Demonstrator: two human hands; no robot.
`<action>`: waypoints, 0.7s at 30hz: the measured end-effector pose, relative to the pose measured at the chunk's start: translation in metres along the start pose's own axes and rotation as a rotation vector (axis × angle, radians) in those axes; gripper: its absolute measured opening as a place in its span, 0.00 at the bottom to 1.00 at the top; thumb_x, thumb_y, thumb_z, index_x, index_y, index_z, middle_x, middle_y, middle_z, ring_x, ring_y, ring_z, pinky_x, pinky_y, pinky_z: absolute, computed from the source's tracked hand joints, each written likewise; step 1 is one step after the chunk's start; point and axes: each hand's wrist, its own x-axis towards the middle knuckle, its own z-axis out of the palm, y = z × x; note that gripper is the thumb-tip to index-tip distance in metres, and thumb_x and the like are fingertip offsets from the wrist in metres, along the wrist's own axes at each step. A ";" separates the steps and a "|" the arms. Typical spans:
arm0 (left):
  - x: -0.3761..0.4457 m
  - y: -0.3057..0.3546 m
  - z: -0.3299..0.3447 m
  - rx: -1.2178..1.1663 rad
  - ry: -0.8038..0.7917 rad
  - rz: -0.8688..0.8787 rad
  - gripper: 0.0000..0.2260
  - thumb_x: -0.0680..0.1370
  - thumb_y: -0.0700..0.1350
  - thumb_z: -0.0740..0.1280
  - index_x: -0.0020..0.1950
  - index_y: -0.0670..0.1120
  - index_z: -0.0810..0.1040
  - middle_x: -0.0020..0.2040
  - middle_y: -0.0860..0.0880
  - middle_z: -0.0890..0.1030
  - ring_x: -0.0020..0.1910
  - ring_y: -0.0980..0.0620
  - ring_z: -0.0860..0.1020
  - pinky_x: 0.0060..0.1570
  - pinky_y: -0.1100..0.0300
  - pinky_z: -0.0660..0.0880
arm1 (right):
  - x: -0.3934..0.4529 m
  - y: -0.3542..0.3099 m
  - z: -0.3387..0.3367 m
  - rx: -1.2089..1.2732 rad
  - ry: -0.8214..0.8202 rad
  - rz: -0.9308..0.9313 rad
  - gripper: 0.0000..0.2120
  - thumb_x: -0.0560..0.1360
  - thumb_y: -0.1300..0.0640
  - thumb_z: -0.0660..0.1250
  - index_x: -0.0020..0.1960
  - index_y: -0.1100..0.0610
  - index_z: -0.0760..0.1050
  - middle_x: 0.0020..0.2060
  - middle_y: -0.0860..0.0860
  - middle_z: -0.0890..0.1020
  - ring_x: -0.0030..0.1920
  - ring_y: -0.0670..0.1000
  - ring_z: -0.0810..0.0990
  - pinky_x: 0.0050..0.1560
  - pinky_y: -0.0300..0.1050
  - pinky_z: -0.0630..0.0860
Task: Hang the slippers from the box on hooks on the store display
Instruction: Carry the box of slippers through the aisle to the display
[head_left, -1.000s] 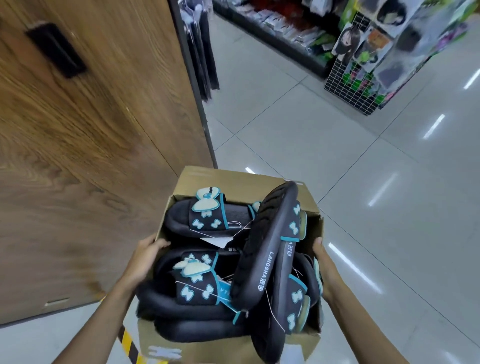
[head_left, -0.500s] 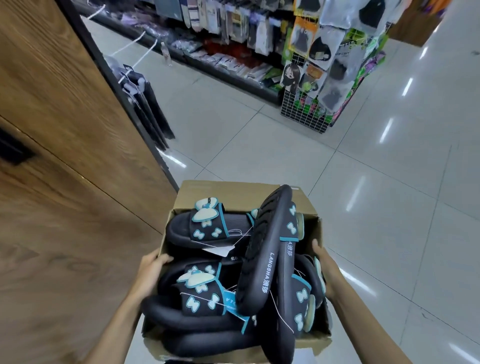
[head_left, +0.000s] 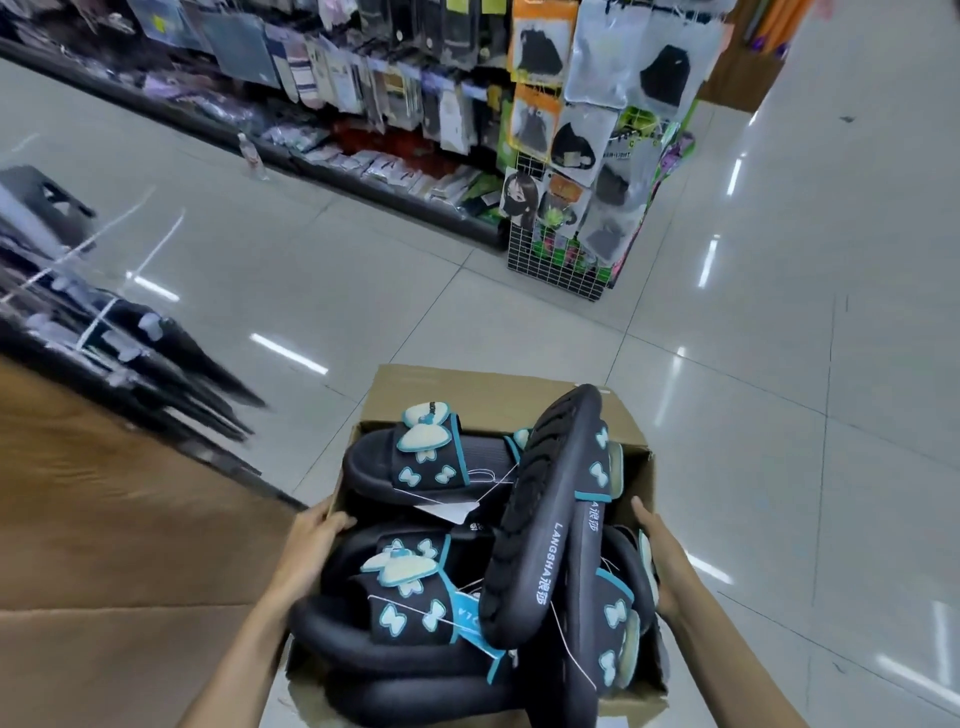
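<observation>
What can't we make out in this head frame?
- Slippers count: piled in the box, lower ones buried.
- Left hand fingertips: hidden over the box rim.
- Right hand fingers: behind the box wall.
- Hanging items at left: motion-blurred.
- Box's near edge: cut off by the frame bottom.

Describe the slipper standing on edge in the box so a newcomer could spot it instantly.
Find the cardboard box carried between both hands. Among the black slippers piled inside, this slipper leans on edge at the right, ridged sole facing left. Only it shows white LANGSHA lettering along its side.
</observation>
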 end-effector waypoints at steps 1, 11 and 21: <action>0.011 0.011 0.004 0.008 -0.006 0.003 0.06 0.76 0.33 0.63 0.42 0.40 0.78 0.39 0.41 0.83 0.42 0.44 0.79 0.43 0.53 0.71 | 0.007 -0.013 0.002 -0.007 0.007 -0.015 0.44 0.61 0.36 0.78 0.70 0.54 0.70 0.62 0.62 0.80 0.58 0.66 0.82 0.60 0.69 0.76; 0.096 0.107 0.060 -0.042 0.039 -0.037 0.05 0.75 0.34 0.65 0.40 0.40 0.77 0.33 0.43 0.82 0.39 0.45 0.78 0.46 0.50 0.71 | 0.091 -0.150 0.033 -0.140 0.027 -0.054 0.27 0.58 0.43 0.69 0.49 0.59 0.73 0.46 0.62 0.78 0.45 0.61 0.78 0.47 0.57 0.74; 0.160 0.184 0.110 -0.186 0.191 -0.074 0.05 0.76 0.34 0.64 0.41 0.40 0.77 0.33 0.44 0.82 0.38 0.45 0.77 0.44 0.51 0.71 | 0.206 -0.293 0.084 -0.348 -0.100 -0.012 0.29 0.58 0.42 0.68 0.52 0.59 0.72 0.48 0.62 0.78 0.46 0.61 0.79 0.49 0.58 0.77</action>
